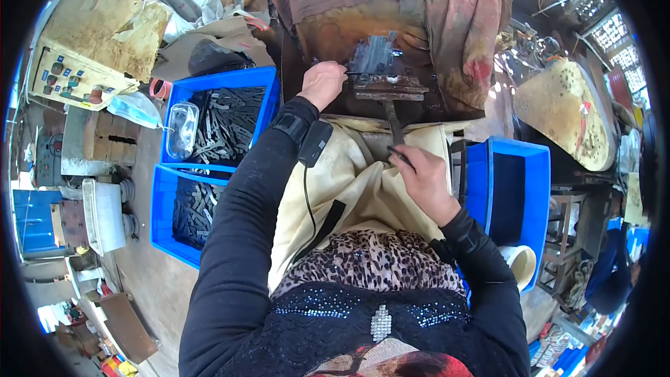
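My left hand is closed around the end of a thin dark rod. It points right, across the front of a metal fixture with a flat grey plate behind it. A small whitish piece sits on the fixture. Below it, a dark metal bar slopes toward me. Near the bar's lower end, my right hand closes on a short dark piece; whether this joins the bar, I cannot tell. A pale apron covers my lap.
Two blue bins at left hold many dark metal strips; a clear plastic container rests on the rear one. Another blue bin stands at right. Stained cloth drapes around the fixture. A control box with knobs is at far left.
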